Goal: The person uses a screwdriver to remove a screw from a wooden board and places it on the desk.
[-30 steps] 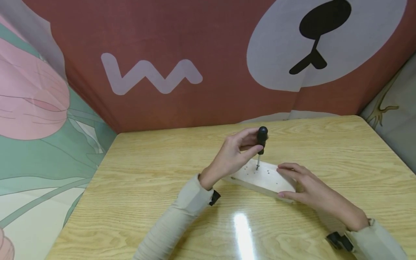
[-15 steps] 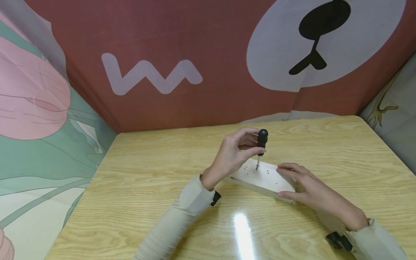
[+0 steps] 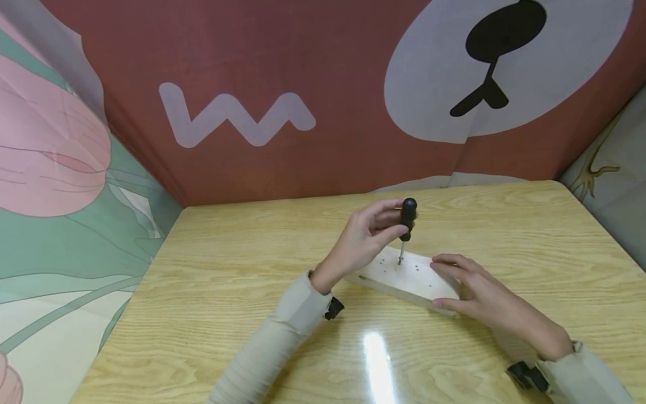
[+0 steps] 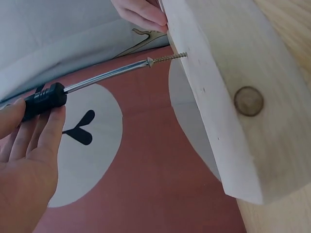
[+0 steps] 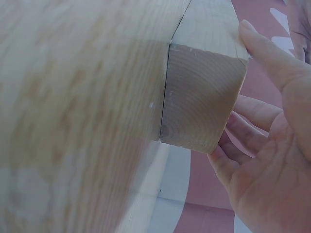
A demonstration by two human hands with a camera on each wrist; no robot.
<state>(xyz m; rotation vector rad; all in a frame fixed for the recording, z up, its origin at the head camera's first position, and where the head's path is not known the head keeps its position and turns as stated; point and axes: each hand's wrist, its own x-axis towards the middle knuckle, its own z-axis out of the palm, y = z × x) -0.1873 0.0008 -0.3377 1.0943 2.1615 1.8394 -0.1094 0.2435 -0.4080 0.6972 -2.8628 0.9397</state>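
Note:
My left hand holds a black-handled screwdriver upright, its handle between thumb and fingers. The steel shaft points down at a wooden block that lies on the table. In the left wrist view, the screwdriver's tip meets the head of a screw, whose point is at the block's face; most of its thread shows. Small dark holes dot that face, and a round knot marks the block's side. My right hand grips the block's right end, thumb on the near side and fingers on the far side.
The block rests on a wood-grain table, which shows a bright glare streak in front. Behind the table hangs a red printed cloth, with patterned cloths at left and right. Black straps sit at both wrists.
The left thumb and fingers have shifted on the screwdriver handle, which dips slightly and rises again. The block and right hand stay in place.

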